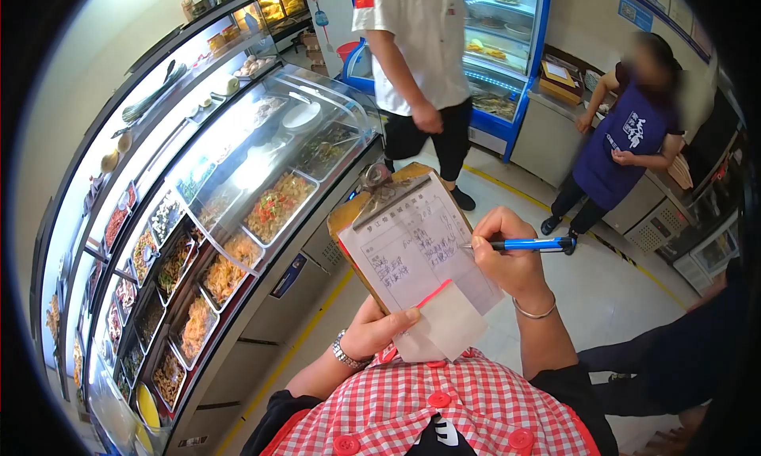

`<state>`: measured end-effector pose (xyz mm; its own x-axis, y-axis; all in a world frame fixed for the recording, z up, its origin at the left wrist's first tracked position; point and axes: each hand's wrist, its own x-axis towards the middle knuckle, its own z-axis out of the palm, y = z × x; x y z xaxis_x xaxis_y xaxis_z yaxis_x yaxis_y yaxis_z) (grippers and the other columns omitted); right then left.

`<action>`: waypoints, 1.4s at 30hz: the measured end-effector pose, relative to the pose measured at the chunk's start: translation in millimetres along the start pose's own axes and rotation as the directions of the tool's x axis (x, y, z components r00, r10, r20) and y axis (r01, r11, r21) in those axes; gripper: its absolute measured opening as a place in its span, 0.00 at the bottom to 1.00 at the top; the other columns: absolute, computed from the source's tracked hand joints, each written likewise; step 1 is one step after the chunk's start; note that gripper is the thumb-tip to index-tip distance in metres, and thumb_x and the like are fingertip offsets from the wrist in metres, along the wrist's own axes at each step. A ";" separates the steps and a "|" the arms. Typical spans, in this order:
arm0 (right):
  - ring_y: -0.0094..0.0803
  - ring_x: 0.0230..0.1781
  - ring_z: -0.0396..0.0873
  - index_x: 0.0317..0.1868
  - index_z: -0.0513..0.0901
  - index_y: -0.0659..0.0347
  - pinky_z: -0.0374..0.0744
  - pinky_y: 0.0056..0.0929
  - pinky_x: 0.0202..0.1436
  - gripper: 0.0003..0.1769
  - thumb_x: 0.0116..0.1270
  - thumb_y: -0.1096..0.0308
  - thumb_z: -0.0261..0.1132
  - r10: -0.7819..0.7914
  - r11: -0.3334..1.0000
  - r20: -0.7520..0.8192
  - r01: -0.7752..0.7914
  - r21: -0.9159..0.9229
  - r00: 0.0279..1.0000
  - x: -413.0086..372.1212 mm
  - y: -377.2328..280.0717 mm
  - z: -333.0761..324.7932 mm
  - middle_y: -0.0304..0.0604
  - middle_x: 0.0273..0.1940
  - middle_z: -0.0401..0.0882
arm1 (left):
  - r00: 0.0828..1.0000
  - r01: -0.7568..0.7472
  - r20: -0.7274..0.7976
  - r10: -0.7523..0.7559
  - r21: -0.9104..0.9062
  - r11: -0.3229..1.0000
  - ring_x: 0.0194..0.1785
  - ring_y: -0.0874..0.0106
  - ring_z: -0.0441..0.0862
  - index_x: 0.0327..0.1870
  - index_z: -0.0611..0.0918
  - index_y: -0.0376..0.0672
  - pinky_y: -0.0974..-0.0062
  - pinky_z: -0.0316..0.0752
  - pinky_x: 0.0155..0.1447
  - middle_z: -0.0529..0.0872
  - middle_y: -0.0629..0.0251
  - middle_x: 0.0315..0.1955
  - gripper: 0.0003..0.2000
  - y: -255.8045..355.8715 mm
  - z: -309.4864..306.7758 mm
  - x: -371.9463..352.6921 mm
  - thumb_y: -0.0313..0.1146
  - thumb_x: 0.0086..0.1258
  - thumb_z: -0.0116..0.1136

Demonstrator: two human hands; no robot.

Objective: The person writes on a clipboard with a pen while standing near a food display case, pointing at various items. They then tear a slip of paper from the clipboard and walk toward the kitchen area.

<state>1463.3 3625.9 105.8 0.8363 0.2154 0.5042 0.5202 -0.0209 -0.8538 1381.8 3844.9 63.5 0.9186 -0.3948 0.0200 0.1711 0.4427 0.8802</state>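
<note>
My left hand point(371, 329) grips the lower left edge of a clipboard point(342, 222), its thumb lying over the papers. A metal clip at the top holds an order sheet point(388, 238) with printed headings and handwritten lines. Over the sheet's lower part lies a small white slip point(452, 320) with a red top edge, pinned near my left thumb. My right hand point(511, 258) is closed around a blue and black pen point(527, 244), its tip right at the handwriting on the sheet's right side.
A glass display counter point(313, 99) with several trays of food point(277, 206) curves along the left. Ahead, a person in a white shirt point(420, 52) stands by a blue-framed fridge point(507, 68). Another person in a purple apron point(622, 151) is at the right, near steel counters. A dark-clothed person point(666, 361) is at lower right.
</note>
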 end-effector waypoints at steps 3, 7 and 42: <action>0.13 0.20 0.64 0.26 0.71 0.62 0.64 0.16 0.23 0.06 0.56 0.78 0.62 0.012 0.999 -0.022 -0.011 0.049 1.000 1.9 -0.3 -0.2 0.31 0.21 0.71 | 1.000 -0.012 -0.009 0.012 0.002 1.000 0.54 0.71 0.75 0.59 0.69 0.34 0.71 0.72 0.57 0.77 0.60 0.52 0.22 0.6 1.0 -0.2 0.29 0.64 0.57; 0.14 0.21 0.65 0.27 0.71 0.62 0.65 0.16 0.24 0.06 0.57 0.78 0.61 0.010 0.998 -0.057 -0.006 0.069 0.998 0.7 1.9 2.9 0.32 0.22 0.71 | 1.000 -0.012 -0.004 0.012 0.008 1.000 0.54 0.71 0.75 0.60 0.69 0.34 0.71 0.71 0.57 0.77 0.60 0.53 0.23 -0.1 0.4 0.0 0.29 0.64 0.57; 0.15 0.25 0.72 0.31 0.78 0.64 0.69 0.15 0.27 0.05 0.54 0.78 0.65 0.083 0.996 0.165 -0.088 0.024 0.983 -15.6 -25.0 11.7 0.36 0.27 0.76 | 0.994 0.004 -0.106 -0.028 -0.217 0.976 0.50 0.68 0.78 0.57 0.70 0.33 0.70 0.74 0.53 0.79 0.56 0.50 0.23 -1.0 -0.4 15.9 0.29 0.60 0.55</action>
<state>1435.3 3634.5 117.8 0.8363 0.3711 0.4037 0.4406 -0.0166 -0.8976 1396.3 3838.5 62.7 0.9461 -0.3192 -0.0549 0.2481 0.6051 0.7565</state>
